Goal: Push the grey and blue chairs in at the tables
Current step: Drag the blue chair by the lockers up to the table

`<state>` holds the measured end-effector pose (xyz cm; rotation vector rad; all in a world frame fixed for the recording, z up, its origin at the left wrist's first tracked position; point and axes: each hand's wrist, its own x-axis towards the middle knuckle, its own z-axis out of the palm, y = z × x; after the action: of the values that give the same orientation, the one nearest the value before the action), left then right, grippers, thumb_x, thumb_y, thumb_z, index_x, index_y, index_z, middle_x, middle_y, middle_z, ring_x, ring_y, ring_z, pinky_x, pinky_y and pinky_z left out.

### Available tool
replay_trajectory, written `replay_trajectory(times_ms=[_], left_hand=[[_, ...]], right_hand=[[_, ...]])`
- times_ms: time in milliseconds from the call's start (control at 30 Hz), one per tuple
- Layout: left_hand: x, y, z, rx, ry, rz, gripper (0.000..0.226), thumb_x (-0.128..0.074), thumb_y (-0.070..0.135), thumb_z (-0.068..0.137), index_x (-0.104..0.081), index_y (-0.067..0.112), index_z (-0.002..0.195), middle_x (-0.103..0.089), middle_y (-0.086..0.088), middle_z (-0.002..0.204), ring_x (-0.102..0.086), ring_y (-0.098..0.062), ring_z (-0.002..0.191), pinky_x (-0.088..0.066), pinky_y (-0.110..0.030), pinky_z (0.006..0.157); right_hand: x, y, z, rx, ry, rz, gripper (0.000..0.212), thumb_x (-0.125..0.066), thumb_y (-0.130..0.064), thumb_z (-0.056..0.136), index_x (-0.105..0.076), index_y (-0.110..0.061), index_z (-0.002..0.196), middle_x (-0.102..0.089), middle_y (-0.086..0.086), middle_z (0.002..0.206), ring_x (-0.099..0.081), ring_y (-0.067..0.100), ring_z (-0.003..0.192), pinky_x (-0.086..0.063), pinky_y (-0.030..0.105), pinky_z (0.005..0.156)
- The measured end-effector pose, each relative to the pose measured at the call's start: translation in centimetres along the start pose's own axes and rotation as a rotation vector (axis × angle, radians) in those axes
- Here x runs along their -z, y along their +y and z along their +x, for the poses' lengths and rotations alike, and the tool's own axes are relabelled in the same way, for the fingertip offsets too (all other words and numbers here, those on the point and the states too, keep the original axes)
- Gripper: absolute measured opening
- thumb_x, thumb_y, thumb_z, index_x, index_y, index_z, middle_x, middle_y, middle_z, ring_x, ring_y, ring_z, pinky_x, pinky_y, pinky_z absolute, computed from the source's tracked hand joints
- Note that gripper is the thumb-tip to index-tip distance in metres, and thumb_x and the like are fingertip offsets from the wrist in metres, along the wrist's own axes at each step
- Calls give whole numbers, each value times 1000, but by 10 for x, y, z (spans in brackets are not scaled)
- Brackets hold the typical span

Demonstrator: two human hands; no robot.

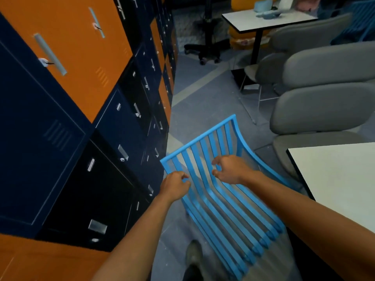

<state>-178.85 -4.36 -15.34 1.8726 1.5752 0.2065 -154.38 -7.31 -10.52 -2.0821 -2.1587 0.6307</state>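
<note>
From the head camera, looking down, I see the blue chair (213,193) in the aisle just in front of me. It is tilted, with its slatted back towards the lockers (71,47) on my left and its seat running down towards the bottom of the frame.

Both hands are out at the chair's back and held apart. The left hand (175,186) is by the back's left edge, low on the slats, with its fingers curled in tight against one of them. The blur keeps me from telling whether it actually grips the slat. The right hand (227,169) is over the middle slats, a little higher. Its fingers are loosely curled and the thumb stands off from them, closed on nothing I can make out.

To the right of the chair is the corner of a white surface (334,179), near the seat's right side but not touching it. Beyond that, grey chairs (316,110) stand in a row, their backs overlapping. A second white surface (263,21) stands further back with pale blue items on it.

One shoe (193,254) shows on the floor (194,110) below the left arm, just beside the seat's front edge.
</note>
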Motion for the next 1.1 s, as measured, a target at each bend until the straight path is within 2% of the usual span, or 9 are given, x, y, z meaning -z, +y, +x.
replay_trajectory(times_ms=[100, 167, 267, 367, 600, 700, 767, 833, 1100], left_hand=[[14, -7, 51, -13, 11, 7, 29, -67, 34, 91, -68, 31, 120, -65, 6, 126, -63, -17, 108, -54, -35, 93], [21, -15, 82, -31, 37, 73, 33, -67, 35, 91, -66, 31, 124, -64, 2, 127, -62, -21, 110, -53, -39, 98], [30, -28, 123, -49, 68, 164, 39, -60, 33, 96, -59, 27, 135, -57, -2, 138, -53, -27, 125, -41, -43, 110], [32, -42, 155, -35, 46, 222, 40, -49, 36, 103, -51, 24, 141, -54, -3, 143, -49, -28, 129, -34, -45, 110], [20, -76, 209, -17, -160, 247, 52, -38, 42, 106, -33, 20, 154, -44, -7, 154, -44, -31, 137, -32, -50, 111], [15, -94, 219, -10, -222, 156, 46, -36, 38, 108, -35, 21, 151, -51, -8, 144, -53, -27, 124, -44, -44, 100], [13, -104, 223, -1, -238, 97, 39, -35, 37, 109, -40, 24, 145, -58, -3, 127, -57, -18, 103, -48, -37, 84], [12, -108, 223, -13, -235, 92, 35, -35, 38, 108, -43, 26, 141, -58, 3, 109, -58, -13, 91, -50, -33, 74], [12, -111, 220, -10, -215, 154, 24, -37, 35, 109, -44, 27, 130, -57, 3, 103, -60, -16, 87, -58, -43, 80]], right_hand=[[-4, -5, 42, -39, -1, 1, 51, -58, -49, 94, -56, -26, 139, -60, 3, 141, -57, 26, 127, -49, 43, 104], [-6, -14, 68, -61, 13, -14, 49, -60, -45, 94, -56, -27, 140, -58, 5, 142, -56, 28, 127, -49, 43, 103], [-14, -30, 107, -66, 11, -58, 50, -61, -38, 96, -53, -27, 144, -56, 6, 141, -52, 30, 128, -46, 44, 102], [-23, -47, 142, -32, -8, -137, 55, -62, -33, 95, -48, -26, 149, -55, 7, 143, -51, 32, 129, -43, 42, 105], [-54, -73, 219, 42, -50, -350, 56, -56, -27, 99, -40, -23, 153, -46, 9, 151, -48, 31, 133, -40, 43, 110], [-65, -76, 243, 70, -74, -439, 53, -55, -28, 100, -42, -24, 151, -51, 7, 145, -48, 30, 130, -40, 43, 108], [-73, -77, 255, 75, -115, -485, 49, -54, -31, 101, -45, -26, 149, -55, 4, 139, -48, 29, 128, -39, 43, 108], [-81, -76, 264, 63, -144, -486, 44, -51, -35, 104, -49, -29, 148, -58, 2, 136, -49, 28, 128, -38, 43, 108], [-101, -80, 267, 20, -129, -426, 36, -47, -31, 105, -59, -25, 139, -63, 3, 126, -47, 27, 125, -37, 39, 107]])
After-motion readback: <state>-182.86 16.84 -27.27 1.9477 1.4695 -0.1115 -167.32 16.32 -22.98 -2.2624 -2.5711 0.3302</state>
